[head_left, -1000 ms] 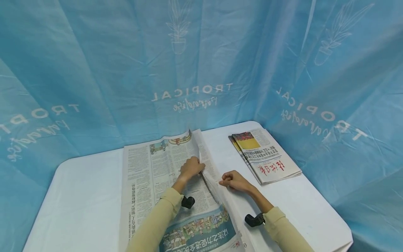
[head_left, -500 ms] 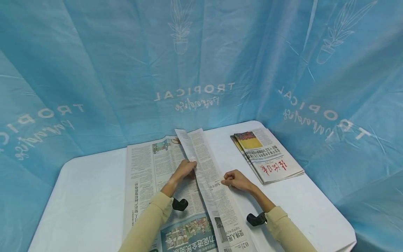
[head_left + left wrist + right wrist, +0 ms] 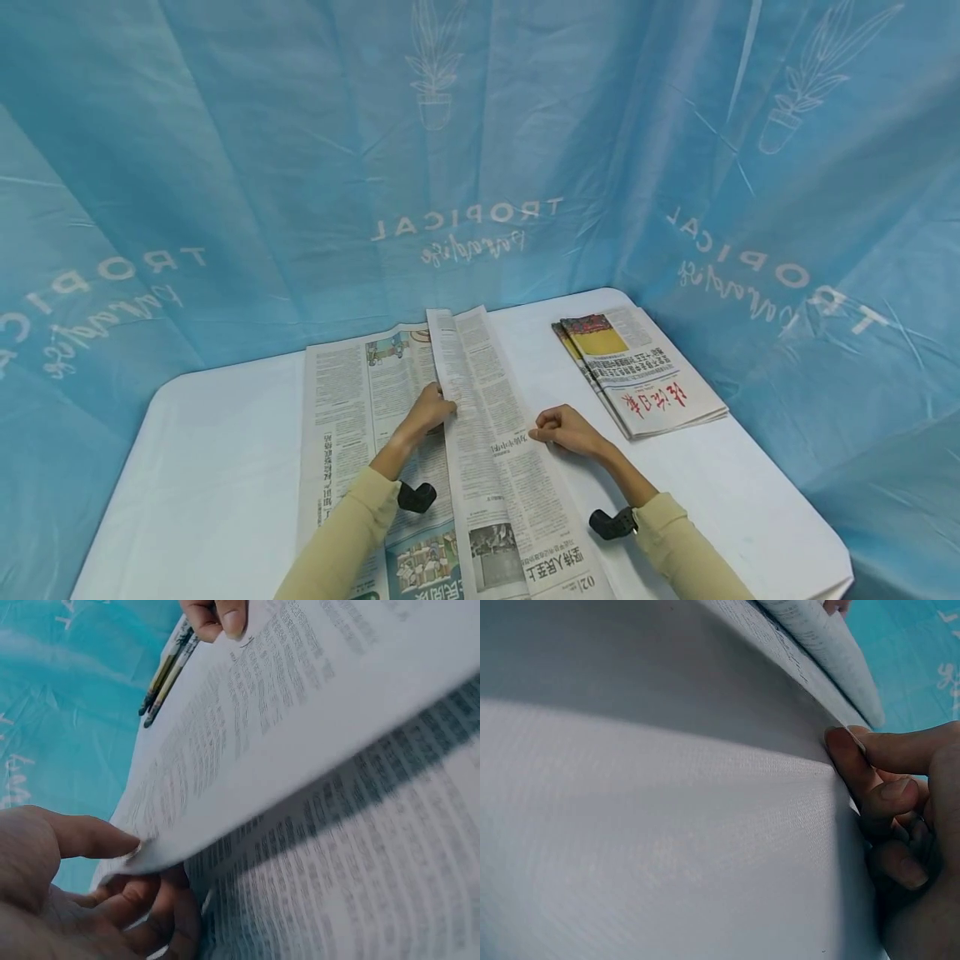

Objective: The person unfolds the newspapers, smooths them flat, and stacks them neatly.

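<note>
Both hands hold newspaper, each in a narrow pinch: the left hand grips the free edge of a leaf between thumb and curled fingers, and the right hand pinches the right edge of the open newspaper between thumb and forefinger.

Nearest the person, a black-and-white photograph shows fully on the leaf; 0.5 s ago only a slice of it was in sight. Beside it the teal illustration on the page below is more covered than it was 1 s ago. Farther up, the left hand has drawn leftward with the leaf's edge, while the right hand stays in about the same spot. That suggests the leaf is partway over: its edge stands off the page in the left wrist view and is not yet flat.

The open newspaper lies on the white table, its far end near the table's back edge. To its right, well apart from it, rests a stack of folded newspapers, untouched. Behind everything hangs a blue curtain, printed with 2 outlined potted plants.
</note>
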The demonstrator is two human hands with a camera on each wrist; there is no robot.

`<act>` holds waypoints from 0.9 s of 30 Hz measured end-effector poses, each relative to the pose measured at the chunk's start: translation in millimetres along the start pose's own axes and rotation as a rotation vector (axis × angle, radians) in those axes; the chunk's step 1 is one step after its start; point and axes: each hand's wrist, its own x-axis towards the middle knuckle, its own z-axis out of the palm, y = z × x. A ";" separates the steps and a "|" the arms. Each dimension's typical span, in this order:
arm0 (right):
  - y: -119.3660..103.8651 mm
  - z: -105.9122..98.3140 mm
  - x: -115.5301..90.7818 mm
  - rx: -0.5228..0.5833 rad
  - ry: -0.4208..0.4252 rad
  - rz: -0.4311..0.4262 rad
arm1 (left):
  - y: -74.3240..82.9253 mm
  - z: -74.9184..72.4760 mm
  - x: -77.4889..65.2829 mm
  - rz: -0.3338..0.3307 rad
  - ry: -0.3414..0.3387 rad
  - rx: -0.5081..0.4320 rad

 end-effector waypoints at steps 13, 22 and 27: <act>1.5 0.8 0.2 -0.023 0.020 -0.014 | -15.8 -38.0 -19.0 0.063 -0.097 -0.022; -0.6 1.6 0.2 -0.019 0.034 0.009 | -23.1 -53.2 -28.8 0.040 -0.063 0.047; -1.9 0.7 -0.3 -0.025 0.036 0.013 | -31.5 -67.0 -34.5 0.020 -0.041 0.091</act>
